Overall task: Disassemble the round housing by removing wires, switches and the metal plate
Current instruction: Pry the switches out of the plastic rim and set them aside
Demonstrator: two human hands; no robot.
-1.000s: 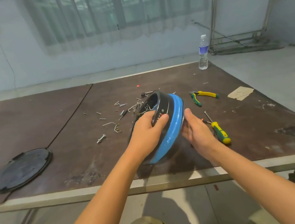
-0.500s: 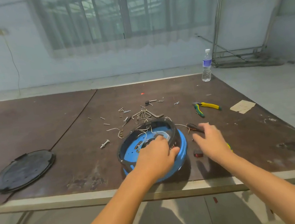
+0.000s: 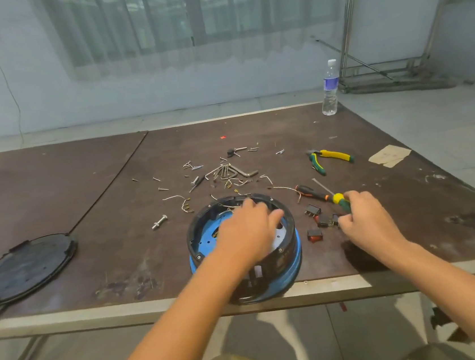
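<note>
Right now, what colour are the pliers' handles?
Yellow and green handles on the pliers, head view.

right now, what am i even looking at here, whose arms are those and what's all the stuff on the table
One picture, from a camera worn on a person's head, looking down at their own two bare arms. No robot. The left hand reaches into the round housing, black with a blue base; what its fingers touch is hidden. The right hand curls at the screwdriver handle; grip unclear. On the table: loose switches, screws, cut wires, hex keys, pliers, a black lid, a water bottle.
</note>
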